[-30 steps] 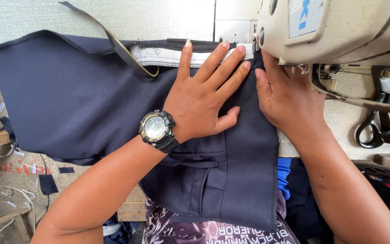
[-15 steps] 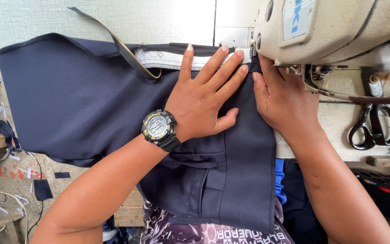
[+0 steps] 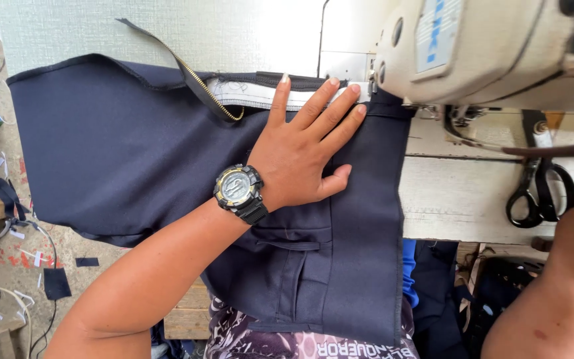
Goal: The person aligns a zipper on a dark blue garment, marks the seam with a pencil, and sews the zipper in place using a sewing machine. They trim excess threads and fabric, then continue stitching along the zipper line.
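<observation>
One navy garment (image 3: pixel 167 159), one zipper (image 3: pixel 194 80), one pair of scissors (image 3: pixel 539 193). Your left hand (image 3: pixel 300 153) flat, fingers spread, pressing garment on table (image 3: pixel 460 193) beside sewing machine (image 3: pixel 493 46). Right hand unseen; state cannot tell.

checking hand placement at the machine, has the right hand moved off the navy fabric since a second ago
Yes. The right hand has pulled away from the navy trousers beside the sewing machine, back toward the person; only its forearm shows at the lower right now.
</observation>
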